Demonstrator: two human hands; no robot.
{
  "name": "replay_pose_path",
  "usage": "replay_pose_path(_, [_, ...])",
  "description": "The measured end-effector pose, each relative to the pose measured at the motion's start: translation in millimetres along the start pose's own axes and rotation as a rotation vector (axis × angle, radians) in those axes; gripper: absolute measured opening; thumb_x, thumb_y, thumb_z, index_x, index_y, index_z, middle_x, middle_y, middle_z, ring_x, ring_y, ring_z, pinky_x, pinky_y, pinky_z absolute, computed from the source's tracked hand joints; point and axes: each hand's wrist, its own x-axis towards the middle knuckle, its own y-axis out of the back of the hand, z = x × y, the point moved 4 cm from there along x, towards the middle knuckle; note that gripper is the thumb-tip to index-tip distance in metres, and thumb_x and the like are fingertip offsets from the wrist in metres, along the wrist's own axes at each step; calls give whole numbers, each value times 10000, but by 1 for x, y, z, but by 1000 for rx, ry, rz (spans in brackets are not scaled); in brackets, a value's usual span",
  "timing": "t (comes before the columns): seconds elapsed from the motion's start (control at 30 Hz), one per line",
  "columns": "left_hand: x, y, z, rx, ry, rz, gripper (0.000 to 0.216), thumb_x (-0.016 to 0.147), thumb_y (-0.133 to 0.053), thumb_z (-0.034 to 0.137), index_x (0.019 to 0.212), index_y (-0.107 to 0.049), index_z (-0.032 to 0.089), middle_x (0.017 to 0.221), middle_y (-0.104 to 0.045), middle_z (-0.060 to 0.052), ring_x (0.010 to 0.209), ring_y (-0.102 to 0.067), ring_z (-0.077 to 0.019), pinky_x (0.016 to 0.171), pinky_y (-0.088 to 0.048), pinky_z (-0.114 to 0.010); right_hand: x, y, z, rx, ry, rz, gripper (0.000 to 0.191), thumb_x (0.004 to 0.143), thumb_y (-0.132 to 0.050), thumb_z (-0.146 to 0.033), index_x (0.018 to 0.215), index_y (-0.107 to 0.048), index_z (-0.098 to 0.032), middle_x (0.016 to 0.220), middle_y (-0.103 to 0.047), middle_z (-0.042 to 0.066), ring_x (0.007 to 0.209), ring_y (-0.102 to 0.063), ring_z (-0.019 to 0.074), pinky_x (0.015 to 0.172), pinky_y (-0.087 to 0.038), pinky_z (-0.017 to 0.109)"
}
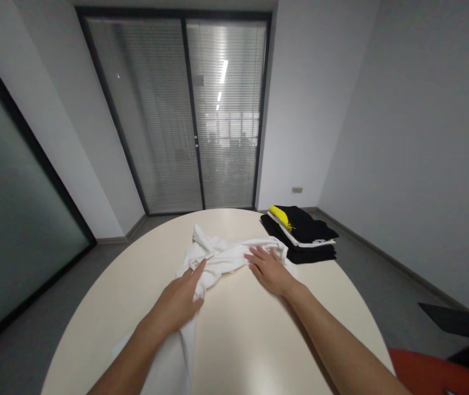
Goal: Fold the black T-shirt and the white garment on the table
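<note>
A crumpled white garment lies on the round table, with one part running across in front of me and another trailing down toward the near left edge. Its exact kind is hard to make out through the folds. My left hand rests on the left side of the cloth, thumb apart from the fingers, and the forearm covers some of the trailing part. Flat on the right end of the cloth lies my right hand, its fingers spread.
Folded dark clothes are stacked at the table's right far edge, with a yellow piece and a white layer among them. The cream tabletop has a curved rim. A red chair seat stands at lower right. Glass doors with blinds are beyond.
</note>
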Motion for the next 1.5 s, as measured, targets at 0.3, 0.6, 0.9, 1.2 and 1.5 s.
replay_pose_path(0.3, [33,0,-17,-1043,198,108,710,798,-625,365,1452,-457,147,1374,-617,-144,1161,-657,-275,970,-534,-385,8,19,3,-194,-225,161,413,922,-476,-160,1311,-608,-206,1235,-619,154,1129,-537,314,939,-412,422])
replay_pose_path(0.6, [26,25,-51,-55,10,497,453,793,-531,171,1221,-672,208,1470,-498,-104,1360,-462,-296,1158,-348,-468,-5,17,25,-72,-281,84,307,974,-418,-169,1107,-685,-247,1140,-658,83,984,-641,216,728,-445,279])
replay_pose_path(0.9, [5,-3,7,214,-111,42,576,811,-655,391,1377,-596,301,1412,-586,-98,1245,-530,-356,1037,-391,-509,-7,13,9,-58,-368,184,476,983,-435,-364,1391,-518,-132,1247,-647,194,1202,-564,333,1001,-402,433])
replay_pose_path(1.2, [-10,-7,38,229,-197,-148,344,766,-631,256,1096,-728,277,1126,-667,-108,1099,-561,-342,952,-461,-476,42,-18,4,36,-422,-63,775,947,-224,-737,1526,-394,-251,1542,-410,186,1434,-311,418,1098,-226,642])
replay_pose_path(1.5, [5,-34,25,22,-207,3,645,862,-553,288,1480,-427,155,1434,-525,-141,1345,-426,-316,1162,-335,-447,113,-29,7,8,-528,-217,923,831,-318,-858,1551,-352,-280,1633,-234,171,1487,-122,461,1110,-32,705])
